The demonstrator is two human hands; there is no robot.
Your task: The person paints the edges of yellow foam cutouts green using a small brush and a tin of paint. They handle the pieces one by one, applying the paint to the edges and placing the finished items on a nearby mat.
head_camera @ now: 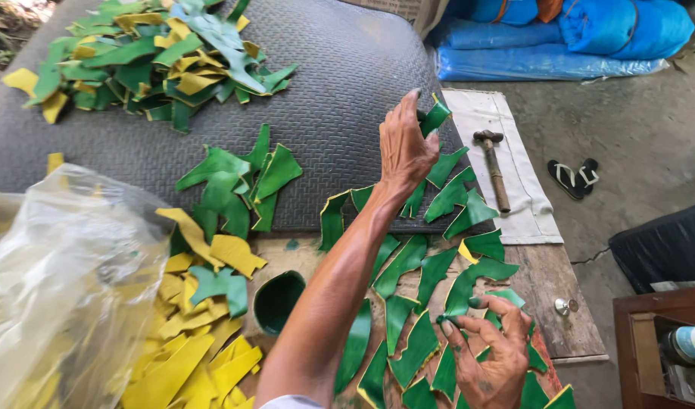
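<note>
My left hand (403, 150) reaches forward over the far edge of a row of green curved cut-out pieces (453, 198) and pinches one green piece (436, 117) between its fingertips. My right hand (490, 356) rests low at the right, its fingers spread on green pieces (469, 282) laid side by side on the wooden board (552, 280). More green pieces (408, 352) lie fanned out beneath my left forearm.
A dark textured rubber mat (340, 83) carries a mixed green and yellow heap (158, 57) and a small green cluster (238, 185). Yellow scraps (188, 348), a clear plastic bag (56, 295), a green cup (279, 301), a hammer (493, 170) on white cloth (525, 204), sandals (575, 176), blue tarpaulin (582, 34).
</note>
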